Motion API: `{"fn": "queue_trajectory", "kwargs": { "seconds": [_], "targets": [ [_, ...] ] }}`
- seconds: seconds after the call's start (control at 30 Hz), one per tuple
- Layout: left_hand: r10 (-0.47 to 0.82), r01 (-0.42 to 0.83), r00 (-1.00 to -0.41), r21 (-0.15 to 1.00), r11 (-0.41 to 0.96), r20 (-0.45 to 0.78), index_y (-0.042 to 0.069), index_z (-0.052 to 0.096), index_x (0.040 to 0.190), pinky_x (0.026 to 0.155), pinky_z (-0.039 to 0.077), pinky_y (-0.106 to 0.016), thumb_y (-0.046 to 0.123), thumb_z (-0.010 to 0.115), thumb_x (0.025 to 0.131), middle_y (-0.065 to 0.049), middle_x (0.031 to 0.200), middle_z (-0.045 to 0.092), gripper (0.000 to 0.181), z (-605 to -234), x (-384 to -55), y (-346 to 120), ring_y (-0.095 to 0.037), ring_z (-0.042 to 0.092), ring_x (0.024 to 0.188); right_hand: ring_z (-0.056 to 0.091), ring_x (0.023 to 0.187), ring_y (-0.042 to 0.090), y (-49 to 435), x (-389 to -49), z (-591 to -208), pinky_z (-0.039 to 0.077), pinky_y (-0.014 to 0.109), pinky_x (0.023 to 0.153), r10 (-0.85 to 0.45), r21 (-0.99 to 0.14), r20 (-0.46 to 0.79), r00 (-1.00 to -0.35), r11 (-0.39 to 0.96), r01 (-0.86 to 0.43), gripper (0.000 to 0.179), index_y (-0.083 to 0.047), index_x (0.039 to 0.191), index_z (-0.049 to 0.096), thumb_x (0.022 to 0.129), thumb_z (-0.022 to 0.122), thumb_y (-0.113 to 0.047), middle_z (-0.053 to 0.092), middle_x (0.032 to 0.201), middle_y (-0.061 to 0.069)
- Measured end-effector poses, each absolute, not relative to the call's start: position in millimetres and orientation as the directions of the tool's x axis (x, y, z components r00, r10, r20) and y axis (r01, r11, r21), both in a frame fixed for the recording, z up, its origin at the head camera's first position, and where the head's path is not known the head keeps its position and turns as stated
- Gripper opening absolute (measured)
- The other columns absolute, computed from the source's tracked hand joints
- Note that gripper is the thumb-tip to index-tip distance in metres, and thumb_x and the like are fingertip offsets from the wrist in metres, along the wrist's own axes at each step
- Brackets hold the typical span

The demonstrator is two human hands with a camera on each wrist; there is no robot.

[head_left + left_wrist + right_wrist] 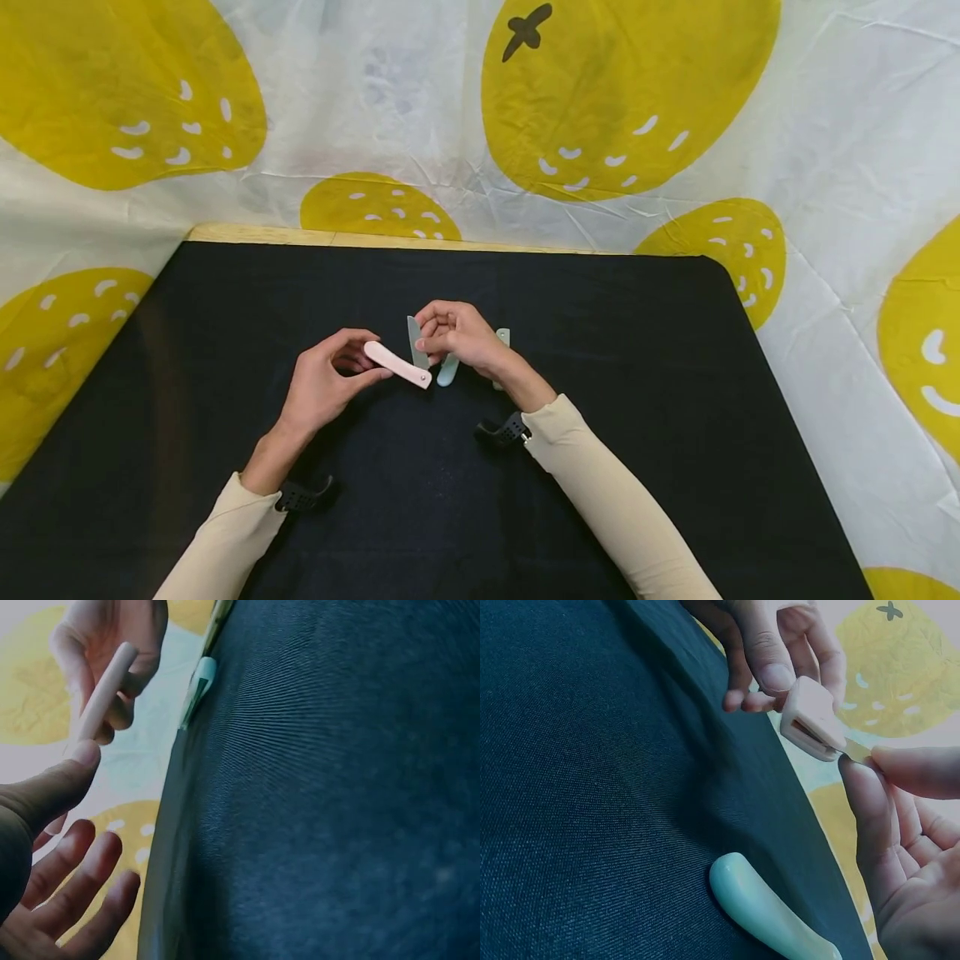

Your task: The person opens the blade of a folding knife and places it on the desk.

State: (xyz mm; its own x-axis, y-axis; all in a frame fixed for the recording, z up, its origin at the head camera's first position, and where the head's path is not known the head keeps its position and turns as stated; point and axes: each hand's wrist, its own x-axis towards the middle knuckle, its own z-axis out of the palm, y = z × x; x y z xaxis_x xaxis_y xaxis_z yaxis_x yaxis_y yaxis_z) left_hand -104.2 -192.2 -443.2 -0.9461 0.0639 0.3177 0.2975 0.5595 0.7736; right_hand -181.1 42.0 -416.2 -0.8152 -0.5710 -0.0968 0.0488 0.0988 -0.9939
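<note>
A folding knife with a pale pink handle (397,364) is held above the black table, its grey blade (415,340) swung partly out from the pivot end. My left hand (322,379) pinches the handle near its rounded end between thumb and fingers. The thumb shows against the handle (105,694) in the left wrist view. With thumb and forefinger my right hand (457,333) pinches the blade; its slotted handle end (810,720) faces the right wrist view. Under the right hand lies a light blue handle (769,907), partly hidden in the head view.
A pale green handle (503,337) lies on the table just beyond the right wrist, partly covered by it. Black cloth (375,533) covers the table up to a wooden back edge (300,237). A white curtain with yellow fruit shapes (630,92) hangs behind.
</note>
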Motion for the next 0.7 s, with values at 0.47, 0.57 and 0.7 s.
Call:
{"fn": "queue_trajectory", "kwargs": {
  "seconds": [0.47, 0.57, 0.7],
  "targets": [
    [-0.066, 0.215, -0.940, 0.731, 0.648, 0.335, 0.013, 0.076, 0.101, 0.061, 0.046, -0.010, 0.017, 0.098, 0.069, -0.007, 0.079, 0.074, 0.039, -438.2, -101.4, -192.1, -0.004, 0.061, 0.065, 0.064, 0.064, 0.013, 44.7, -185.5, -415.6, 0.059, 0.025, 0.064, -0.426, -0.996, -0.083, -0.901, -0.006, 0.095, 0.026, 0.005, 0.114, 0.063, 0.089, 0.069, 0.007, 0.064, 0.081, -0.001],
    [-0.081, 0.203, -0.939, 0.732, 0.651, 0.333, 0.013, 0.076, 0.100, 0.060, 0.046, -0.010, 0.017, 0.099, 0.069, -0.006, 0.078, 0.074, 0.039, -436.8, -101.2, -191.4, -0.003, 0.061, 0.064, 0.064, 0.066, 0.014, 44.6, -186.0, -414.9, 0.059, 0.025, 0.064, -0.413, -0.995, -0.076, -0.908, -0.020, 0.093, 0.025, 0.005, 0.113, 0.063, 0.089, 0.069, 0.006, 0.063, 0.082, -0.001],
    [-0.106, 0.188, -0.935, 0.727, 0.660, 0.338, 0.014, 0.076, 0.097, 0.060, 0.045, -0.010, 0.019, 0.100, 0.067, -0.005, 0.078, 0.074, 0.039, -435.7, -101.5, -190.3, -0.005, 0.061, 0.063, 0.063, 0.067, 0.014, 44.4, -187.0, -414.4, 0.060, 0.025, 0.065, -0.385, -0.994, -0.079, -0.919, -0.037, 0.101, 0.023, 0.004, 0.111, 0.063, 0.089, 0.069, 0.008, 0.062, 0.081, 0.000]
  ]
}}
